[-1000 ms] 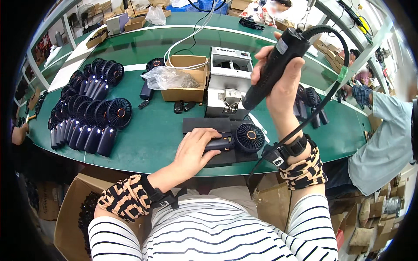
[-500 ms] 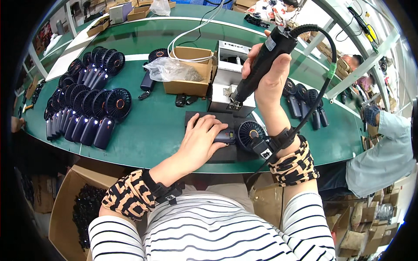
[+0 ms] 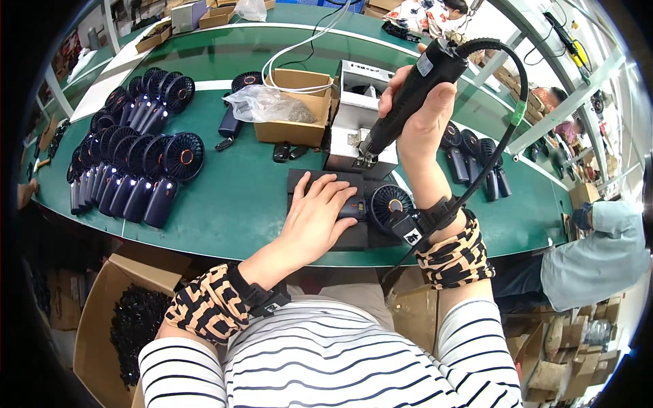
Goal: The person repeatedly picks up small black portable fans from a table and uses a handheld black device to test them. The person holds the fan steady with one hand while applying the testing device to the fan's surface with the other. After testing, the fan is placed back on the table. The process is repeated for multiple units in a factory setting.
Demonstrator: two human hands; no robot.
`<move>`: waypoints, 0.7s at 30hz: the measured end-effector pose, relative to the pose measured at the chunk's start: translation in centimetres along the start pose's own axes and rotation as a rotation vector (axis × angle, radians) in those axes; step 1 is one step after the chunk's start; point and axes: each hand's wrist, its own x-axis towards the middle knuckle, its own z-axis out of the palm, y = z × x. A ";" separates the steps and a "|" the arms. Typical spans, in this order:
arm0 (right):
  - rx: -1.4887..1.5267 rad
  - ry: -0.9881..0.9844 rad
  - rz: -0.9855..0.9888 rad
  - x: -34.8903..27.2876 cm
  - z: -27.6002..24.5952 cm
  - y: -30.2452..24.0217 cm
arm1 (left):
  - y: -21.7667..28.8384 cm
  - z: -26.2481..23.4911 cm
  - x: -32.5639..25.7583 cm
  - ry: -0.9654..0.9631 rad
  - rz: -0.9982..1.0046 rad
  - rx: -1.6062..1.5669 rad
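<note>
A dark handheld fan (image 3: 390,205) lies on a black pad (image 3: 347,239) in front of me, its round grille to the right. My left hand (image 3: 317,212) is laid over the fan's handle, fingers across it and thumb along the near side, hiding much of it. In my right hand (image 3: 425,112) is a black electric screwdriver (image 3: 408,95), tilted with its tip down at the front of a metal screw feeder (image 3: 345,151). A cable runs from the screwdriver's top down past my right forearm. Whether a screw sits on the tip is too small to tell.
Rows of handheld fans (image 3: 139,170) stand at the left, with several more (image 3: 474,163) at the right. A cardboard box (image 3: 289,130) with a plastic bag and small parts sits beside the feeder. Small black pieces (image 3: 289,152) lie before it. Another person's sleeve (image 3: 598,251) shows at right.
The screwdriver's tip stays at the screw feeder, with only a slight shift. My left hand remains on the fan. At the right, the other person's arm has moved lower.
</note>
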 end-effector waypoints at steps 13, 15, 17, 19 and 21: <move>0.035 -0.070 0.080 -3.7 -0.5 -3.2 | -0.3 0.3 0.1 0.019 0.012 0.033; 0.048 -0.072 0.101 -4.2 -0.7 -3.1 | -0.1 0.3 0.1 0.014 0.009 0.035; 0.048 -0.053 0.115 -4.5 -0.7 -3.0 | -0.1 0.3 0.2 0.014 0.007 0.038; 0.058 -0.038 0.128 -4.7 -0.9 -2.7 | 0.0 0.2 0.2 0.005 0.005 0.029; 0.066 -0.015 0.163 -5.2 -1.1 -2.5 | 0.2 -0.1 0.4 -0.011 -0.001 0.012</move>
